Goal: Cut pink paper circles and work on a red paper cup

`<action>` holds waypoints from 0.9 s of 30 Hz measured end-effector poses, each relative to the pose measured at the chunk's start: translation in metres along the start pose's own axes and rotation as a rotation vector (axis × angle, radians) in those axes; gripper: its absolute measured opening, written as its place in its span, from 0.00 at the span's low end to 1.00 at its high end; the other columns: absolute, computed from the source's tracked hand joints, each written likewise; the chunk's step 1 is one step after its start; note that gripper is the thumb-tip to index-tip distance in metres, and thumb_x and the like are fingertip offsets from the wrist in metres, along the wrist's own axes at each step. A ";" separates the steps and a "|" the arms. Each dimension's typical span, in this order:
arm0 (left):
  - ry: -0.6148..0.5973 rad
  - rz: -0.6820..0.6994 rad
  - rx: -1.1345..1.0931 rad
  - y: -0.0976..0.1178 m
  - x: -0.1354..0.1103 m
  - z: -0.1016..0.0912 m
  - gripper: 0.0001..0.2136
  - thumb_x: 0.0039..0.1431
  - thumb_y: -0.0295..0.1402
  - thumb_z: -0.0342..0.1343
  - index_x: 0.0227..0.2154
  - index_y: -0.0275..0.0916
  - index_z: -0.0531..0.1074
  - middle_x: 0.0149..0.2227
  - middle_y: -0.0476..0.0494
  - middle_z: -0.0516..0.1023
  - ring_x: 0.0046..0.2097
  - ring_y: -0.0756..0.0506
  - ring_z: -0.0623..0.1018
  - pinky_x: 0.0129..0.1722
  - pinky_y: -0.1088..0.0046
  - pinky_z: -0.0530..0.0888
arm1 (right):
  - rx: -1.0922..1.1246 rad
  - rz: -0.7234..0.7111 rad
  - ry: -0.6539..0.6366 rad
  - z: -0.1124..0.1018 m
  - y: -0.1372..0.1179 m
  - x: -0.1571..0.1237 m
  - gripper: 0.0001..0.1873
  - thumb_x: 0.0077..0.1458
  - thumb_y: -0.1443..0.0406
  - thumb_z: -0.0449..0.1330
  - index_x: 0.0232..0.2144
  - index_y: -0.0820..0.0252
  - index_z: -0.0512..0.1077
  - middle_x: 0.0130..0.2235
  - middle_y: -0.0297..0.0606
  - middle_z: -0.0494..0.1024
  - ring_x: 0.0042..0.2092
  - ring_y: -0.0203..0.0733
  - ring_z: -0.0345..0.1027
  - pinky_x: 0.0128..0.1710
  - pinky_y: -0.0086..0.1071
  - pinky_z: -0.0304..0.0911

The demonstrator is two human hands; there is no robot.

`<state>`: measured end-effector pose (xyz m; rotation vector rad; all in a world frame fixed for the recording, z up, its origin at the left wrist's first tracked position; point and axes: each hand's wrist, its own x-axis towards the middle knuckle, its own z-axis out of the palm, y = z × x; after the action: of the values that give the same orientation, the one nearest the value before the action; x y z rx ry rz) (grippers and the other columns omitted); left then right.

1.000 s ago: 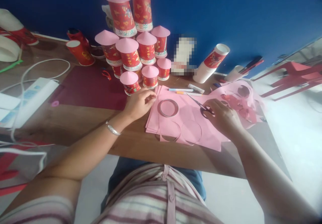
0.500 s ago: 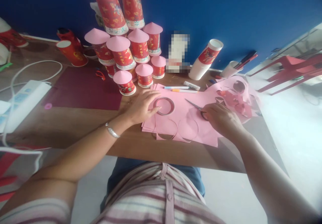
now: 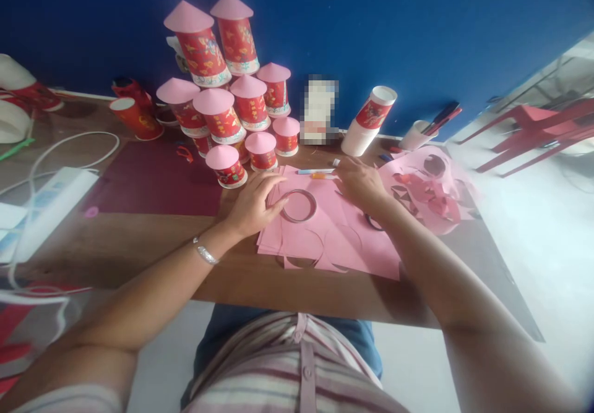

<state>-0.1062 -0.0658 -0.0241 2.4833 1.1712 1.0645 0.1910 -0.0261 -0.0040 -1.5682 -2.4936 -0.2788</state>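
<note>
Two-handed over the flat pink paper sheets (image 3: 329, 209): resting the left hand (image 3: 253, 206) open, clenching nothing, laying the thumb against the left rim of the thin, round, silver-grey ring (image 3: 299, 221). Holding the right hand (image 3: 359, 184) farther back, just beside a slim orange-and-white marker (image 3: 321, 177) and a small white stub (image 3: 336, 162); not showing enough fingertip to tell that grip. Probably best keeping the left thumb light, steadying without dragging paper, and watching that right forearm above the dark-handled scissors (image 3: 374, 222). Lying flat toward the sheets' left side, between both hands, looking hollow, narrow-walled, showing pink through the middle.
</note>
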 end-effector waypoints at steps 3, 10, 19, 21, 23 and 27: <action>0.015 0.011 0.022 0.003 0.004 -0.005 0.15 0.69 0.35 0.60 0.56 0.40 0.71 0.56 0.36 0.79 0.60 0.37 0.78 0.63 0.51 0.75 | -0.046 -0.034 0.018 0.007 0.001 0.002 0.11 0.58 0.74 0.58 0.37 0.64 0.81 0.43 0.53 0.81 0.47 0.54 0.71 0.35 0.39 0.65; -0.085 0.057 0.082 0.018 0.040 -0.008 0.18 0.68 0.36 0.62 0.59 0.41 0.73 0.55 0.37 0.79 0.56 0.39 0.79 0.57 0.57 0.78 | 0.063 -0.091 0.243 0.003 0.000 -0.007 0.09 0.62 0.69 0.58 0.40 0.62 0.79 0.41 0.50 0.83 0.44 0.54 0.73 0.44 0.44 0.68; -0.309 0.096 0.084 0.004 0.087 0.025 0.10 0.71 0.35 0.57 0.43 0.38 0.83 0.38 0.40 0.82 0.39 0.44 0.80 0.40 0.66 0.74 | 0.986 0.140 0.137 0.005 0.011 -0.012 0.12 0.59 0.56 0.67 0.37 0.58 0.81 0.34 0.39 0.84 0.34 0.43 0.77 0.37 0.38 0.73; -0.287 0.075 0.067 0.000 0.086 0.024 0.09 0.70 0.34 0.59 0.43 0.38 0.83 0.38 0.40 0.82 0.39 0.44 0.80 0.41 0.65 0.74 | 1.157 0.245 0.097 0.008 0.017 -0.010 0.14 0.55 0.54 0.70 0.34 0.59 0.81 0.28 0.34 0.80 0.27 0.38 0.72 0.30 0.34 0.70; -0.260 0.046 0.068 -0.004 0.084 0.022 0.09 0.70 0.35 0.59 0.43 0.39 0.84 0.38 0.39 0.83 0.40 0.44 0.80 0.43 0.64 0.75 | 1.272 0.309 0.104 0.011 0.021 -0.008 0.16 0.53 0.53 0.71 0.34 0.58 0.79 0.23 0.29 0.74 0.23 0.34 0.64 0.23 0.30 0.62; -0.254 0.021 0.079 -0.003 0.086 0.031 0.09 0.69 0.36 0.61 0.43 0.41 0.84 0.41 0.41 0.82 0.40 0.45 0.80 0.40 0.66 0.74 | 1.430 0.382 0.284 0.016 0.023 -0.003 0.16 0.57 0.52 0.68 0.39 0.52 0.69 0.21 0.21 0.63 0.19 0.30 0.52 0.19 0.26 0.50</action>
<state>-0.0501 0.0028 -0.0031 2.6007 1.1325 0.6925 0.2125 -0.0144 -0.0190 -1.0939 -1.3581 1.0117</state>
